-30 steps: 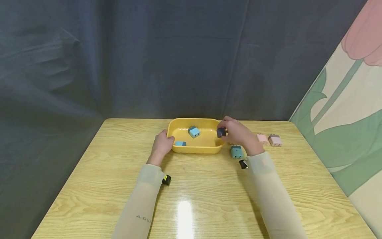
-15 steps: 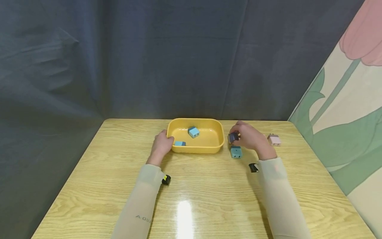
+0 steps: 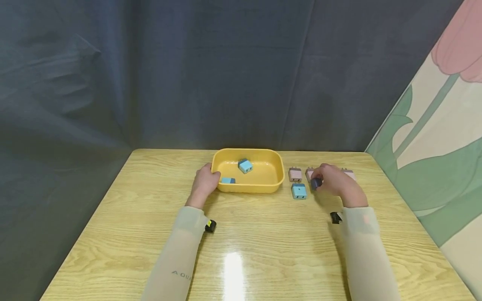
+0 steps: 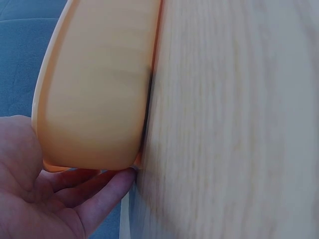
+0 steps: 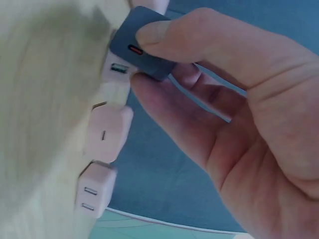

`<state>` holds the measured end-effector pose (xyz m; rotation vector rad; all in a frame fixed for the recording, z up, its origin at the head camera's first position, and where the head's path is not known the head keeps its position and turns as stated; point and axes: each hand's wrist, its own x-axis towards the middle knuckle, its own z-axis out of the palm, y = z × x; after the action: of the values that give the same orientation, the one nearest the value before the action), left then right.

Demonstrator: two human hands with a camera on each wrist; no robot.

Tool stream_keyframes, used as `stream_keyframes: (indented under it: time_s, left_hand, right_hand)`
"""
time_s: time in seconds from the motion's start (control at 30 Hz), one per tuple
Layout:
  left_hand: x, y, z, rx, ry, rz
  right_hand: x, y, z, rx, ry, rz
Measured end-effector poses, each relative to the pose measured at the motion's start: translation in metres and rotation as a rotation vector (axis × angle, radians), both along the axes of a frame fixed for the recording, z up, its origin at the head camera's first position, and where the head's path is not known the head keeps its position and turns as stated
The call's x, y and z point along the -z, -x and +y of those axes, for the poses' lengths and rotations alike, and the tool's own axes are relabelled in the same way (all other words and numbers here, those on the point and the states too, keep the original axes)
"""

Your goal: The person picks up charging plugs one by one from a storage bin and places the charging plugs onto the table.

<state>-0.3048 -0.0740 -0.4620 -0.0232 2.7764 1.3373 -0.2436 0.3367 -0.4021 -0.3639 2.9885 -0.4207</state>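
My left hand (image 3: 205, 182) grips the left end of a yellow plastic bin (image 3: 248, 189); in the left wrist view its fingers are under the end wall (image 4: 94, 89). Inside the bin lie a light blue wall charger (image 3: 245, 167) and a second blue charger (image 3: 227, 180). To the right, my right hand (image 3: 337, 182) pinches a dark navy charger (image 5: 147, 47) between thumb and fingers, its small port facing the wrist camera. It overlaps a pink charger (image 3: 309, 173) in the head view. Another pink charger (image 3: 295, 175) and a blue charger (image 3: 299, 192) stand beside the bin.
One more pink charger (image 3: 350, 173) shows partly behind the right hand. In the right wrist view, pink chargers (image 5: 97, 189) stand in a row on the wooden table (image 3: 263, 246). A dark curtain (image 3: 226, 75) hangs behind, and a flowered cloth (image 3: 440, 167) at right.
My right hand has carried the navy charger rightward from the bin's right end to the pink chargers. The pink charger beside the bin has come into view. My left hand stays put.
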Motion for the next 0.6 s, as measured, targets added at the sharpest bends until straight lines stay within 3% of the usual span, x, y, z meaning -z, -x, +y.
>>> stream_keyframes:
  time_s: [0.3,0.6]
  left_hand:
    - [0.0,-0.002,0.001,0.002,0.004,-0.008]
    - [0.0,-0.001,0.001,0.013,-0.005,-0.001]
  right_hand:
    - [0.017,0.0,0.009,0.01,0.017,-0.063]
    - [0.014,-0.002,0.005,0.016,0.018,-0.078]
